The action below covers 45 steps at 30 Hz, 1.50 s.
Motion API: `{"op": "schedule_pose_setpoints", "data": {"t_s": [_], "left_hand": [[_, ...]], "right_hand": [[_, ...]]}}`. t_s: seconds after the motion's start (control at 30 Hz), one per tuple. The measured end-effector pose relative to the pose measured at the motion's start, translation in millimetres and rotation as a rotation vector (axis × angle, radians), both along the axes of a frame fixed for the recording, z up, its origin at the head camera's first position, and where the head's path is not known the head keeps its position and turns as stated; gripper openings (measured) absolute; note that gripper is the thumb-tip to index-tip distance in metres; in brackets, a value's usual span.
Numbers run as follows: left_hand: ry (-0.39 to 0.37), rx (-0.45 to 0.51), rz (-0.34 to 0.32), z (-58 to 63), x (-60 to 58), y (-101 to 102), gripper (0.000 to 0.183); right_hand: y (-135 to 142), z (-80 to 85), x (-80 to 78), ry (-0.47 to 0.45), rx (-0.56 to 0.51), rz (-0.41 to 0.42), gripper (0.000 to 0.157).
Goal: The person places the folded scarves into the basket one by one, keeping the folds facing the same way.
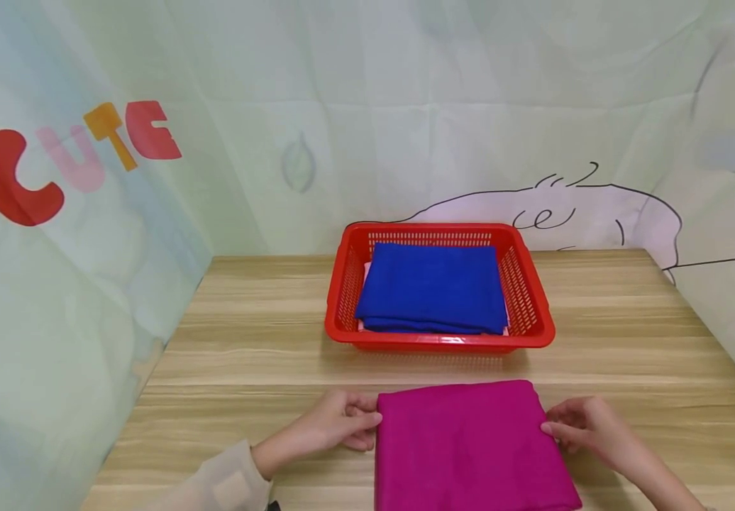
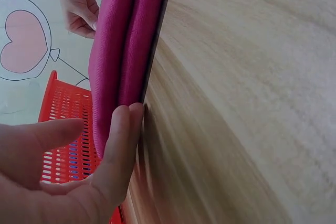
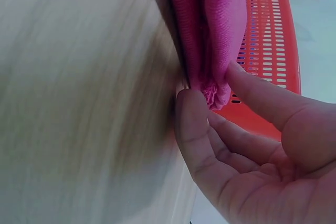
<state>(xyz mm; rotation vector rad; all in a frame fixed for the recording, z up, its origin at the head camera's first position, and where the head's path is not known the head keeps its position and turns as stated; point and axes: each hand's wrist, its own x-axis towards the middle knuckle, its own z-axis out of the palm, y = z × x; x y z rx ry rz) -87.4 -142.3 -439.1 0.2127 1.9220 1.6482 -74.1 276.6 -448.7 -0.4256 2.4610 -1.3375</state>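
A magenta folded cloth (image 1: 470, 447) lies on the wooden table in front of me, with thick stacked layers along its sides. At its left edge is my left hand (image 1: 338, 422); in the left wrist view the fingertips (image 2: 123, 116) touch the lower layer while the thumb stands a little off the fold. My right hand (image 1: 587, 429) pinches the right edge near the far corner. The right wrist view has that thumb (image 3: 241, 80) on the upper layer and a finger (image 3: 190, 103) at the underside.
Beyond the cloth stands a red plastic basket (image 1: 438, 341) with slotted walls. A blue folded cloth (image 1: 434, 287) lies in it, over something pale pink. A printed curtain (image 1: 265, 142) hangs behind and along both sides of the wooden table (image 1: 246, 305).
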Motion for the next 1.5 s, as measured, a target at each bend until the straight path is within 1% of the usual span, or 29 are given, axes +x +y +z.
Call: {"op": "schedule_pose_setpoints", "data": {"t_s": [0.17,0.3,0.47,0.53,0.6,0.77,0.87,0.9,1.1,1.17,1.33,1.37,1.5], "left_hand": [[-0.025,-0.005,-0.014,1.6,1.9,1,0.034],[-0.027,-0.007,-0.017,2.0,3.4,2,0.032],[-0.032,-0.002,-0.014,0.2,4.1,3,0.026],[-0.037,0.000,-0.014,-0.5,4.2,3,0.025],[-0.039,-0.001,-0.013,-1.0,4.4,4,0.028],[-0.059,-0.007,-0.015,-1.8,4.9,7,0.034],[-0.071,-0.013,-0.020,-2.4,5.0,8,0.032],[-0.074,-0.014,-0.021,-2.7,5.1,9,0.031],[-0.089,0.005,-0.025,-5.0,5.8,11,0.027],[-0.102,0.020,-0.026,-6.3,6.2,12,0.023],[-0.131,0.050,-0.021,-6.8,7.2,12,0.012],[-0.132,0.052,-0.020,-6.2,7.4,12,0.012],[-0.132,0.055,-0.021,-4.7,8.4,12,0.013]], "right_hand": [[0,-1.9,0.3,0.009,-0.002,0.012,0.013],[-1,-3.2,0.4,-0.008,-0.001,0.022,0.011],[-3,-5.6,0.4,0.017,-0.041,0.065,0.015],[-3,-7.0,0.1,0.030,-0.064,0.082,0.017],[-3,-7.4,0.1,0.020,-0.075,0.086,0.017],[-5,-7.2,1.6,-0.003,-0.051,0.062,0.019],[-7,-7.5,2.5,-0.026,-0.044,0.047,0.023],[-7,-7.4,2.7,-0.051,-0.046,0.042,0.025],[-10,-9.8,4.6,-0.055,-0.059,0.035,0.033],[-11,-12.2,5.9,0.005,-0.056,0.034,0.034],[-13,-17.2,8.6,0.113,-0.044,-0.003,0.031],[-13,-17.7,8.9,0.127,-0.040,-0.012,0.029],[-15,-17.3,10.8,0.125,-0.044,-0.035,0.023]]}}
